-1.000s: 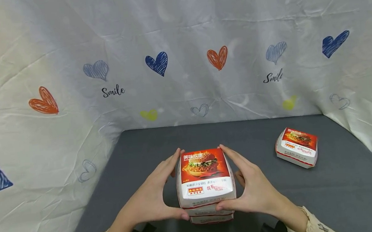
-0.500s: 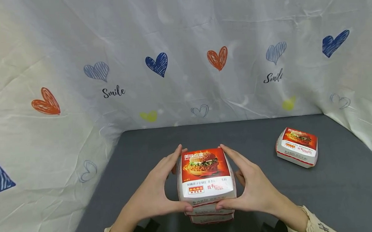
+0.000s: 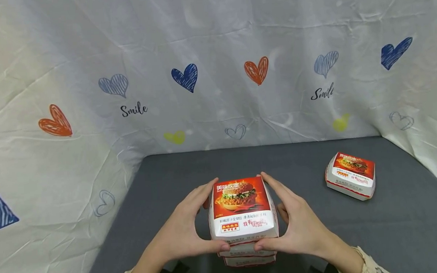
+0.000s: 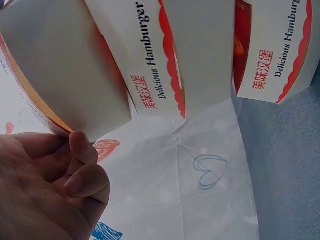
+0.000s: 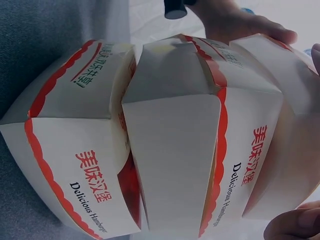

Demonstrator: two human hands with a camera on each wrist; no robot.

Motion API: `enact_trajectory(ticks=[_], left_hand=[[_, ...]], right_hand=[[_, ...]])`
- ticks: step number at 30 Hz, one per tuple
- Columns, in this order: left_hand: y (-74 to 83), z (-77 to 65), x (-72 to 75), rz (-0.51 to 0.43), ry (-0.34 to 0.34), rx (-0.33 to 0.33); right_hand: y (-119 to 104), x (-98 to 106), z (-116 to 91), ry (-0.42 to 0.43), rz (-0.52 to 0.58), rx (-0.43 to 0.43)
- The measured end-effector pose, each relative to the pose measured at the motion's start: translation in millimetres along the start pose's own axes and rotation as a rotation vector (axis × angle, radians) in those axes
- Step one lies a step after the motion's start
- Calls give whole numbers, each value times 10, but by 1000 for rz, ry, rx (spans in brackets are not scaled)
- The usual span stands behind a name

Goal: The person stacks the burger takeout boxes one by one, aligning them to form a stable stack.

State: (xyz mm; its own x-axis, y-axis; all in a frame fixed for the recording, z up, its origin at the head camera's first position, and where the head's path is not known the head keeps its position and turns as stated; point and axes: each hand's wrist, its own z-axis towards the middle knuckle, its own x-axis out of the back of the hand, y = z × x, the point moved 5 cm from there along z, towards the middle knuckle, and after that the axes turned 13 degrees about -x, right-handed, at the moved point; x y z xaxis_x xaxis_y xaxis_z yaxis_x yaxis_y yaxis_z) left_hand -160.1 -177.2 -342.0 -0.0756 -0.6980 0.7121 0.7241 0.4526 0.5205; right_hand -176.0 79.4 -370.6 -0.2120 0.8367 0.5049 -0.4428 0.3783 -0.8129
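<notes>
Three burger boxes stand stacked in front of me. My left hand (image 3: 187, 230) and right hand (image 3: 299, 222) hold the top burger box (image 3: 241, 226) by its opposite sides, both thumbs at its front edge and the fingers toward its back corners. Below it is the middle burger box (image 5: 175, 140), and the lowest burger box (image 4: 275, 55) rests on the table. The boxes are white with red scalloped trim, and the top one's lid shows a burger picture. In the left wrist view, the left fingers (image 4: 82, 177) are bent by the top box's lower edge.
Another burger box (image 3: 350, 176) sits apart at the right back of the dark grey table (image 3: 277, 158). A pale curtain (image 3: 215, 44) printed with hearts hangs behind and along the sides.
My left hand has shifted slightly right, its thumb moving further in along the top box's front edge. The right hand keeps its hold. The head view has tilted up a little.
</notes>
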Motion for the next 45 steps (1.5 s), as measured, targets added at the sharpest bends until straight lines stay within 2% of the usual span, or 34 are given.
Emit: enact_trajectory(ticks=[8,11,16,18,26,31,36,42,45], left_hand=[[-7,-30,-13,-4,4,0],[-9,-33,-14,-2,-2,9],[-13,-1,1,7,-4,10],[-21,9,15,5,-3,13],[-26,-31,2,-8,-10,22],[-25,-8,3,-19,-2,14],[-47,-2,-12,-36,1,20],[-37,-10,-29,-40,5,15],[-37,9,-11,-49,5,6]], right_hand=[[-43,12,-18,-3,-26,53],[-89,59,-29,9,-17,108],[-128,255,17,111,4,213],[-85,355,59,153,7,209],[252,823,152,307,-24,42],[436,1171,222,377,-55,-124],[659,1392,253,336,-164,-315],[886,1615,247,272,-399,-501],[1012,1779,219,236,-478,-609]])
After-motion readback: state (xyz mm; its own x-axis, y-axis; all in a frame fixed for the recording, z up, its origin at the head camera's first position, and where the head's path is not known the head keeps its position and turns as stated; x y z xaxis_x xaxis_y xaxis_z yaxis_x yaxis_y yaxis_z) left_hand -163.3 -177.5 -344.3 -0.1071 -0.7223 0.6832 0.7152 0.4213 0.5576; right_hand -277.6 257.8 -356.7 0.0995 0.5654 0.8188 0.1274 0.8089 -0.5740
